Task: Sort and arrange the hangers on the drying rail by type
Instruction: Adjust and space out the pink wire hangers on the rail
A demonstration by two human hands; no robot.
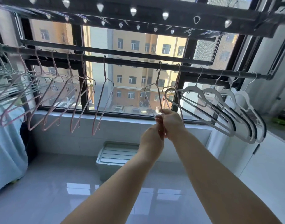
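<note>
Both grips are closed on one thin pink wire hanger (156, 94): the left hand (152, 139) and the right hand (171, 125) meet, touching, at its lower end, fingers curled round the wire. That hanger's hook sits over the dark round drying rail (130, 62), which runs across the head view in front of the window (135, 84). To the left along the rail hang more pink wire hangers (83, 101), slim, angular and spaced apart, all tilted the same way; at the far left a dense bunch of pale green wire hangers (7, 78) overlaps them. Just right of the hands hangs another pink wire frame, then a group of broad white plastic hangers (227, 109) with curved shoulders and dark strips along the arms, packed closely. Above, a dark perforated bar (138, 12) carries rows of triangular holes. Below lie a glossy tiled floor (57, 183) and a pale lidded plastic box (116, 156).
</note>
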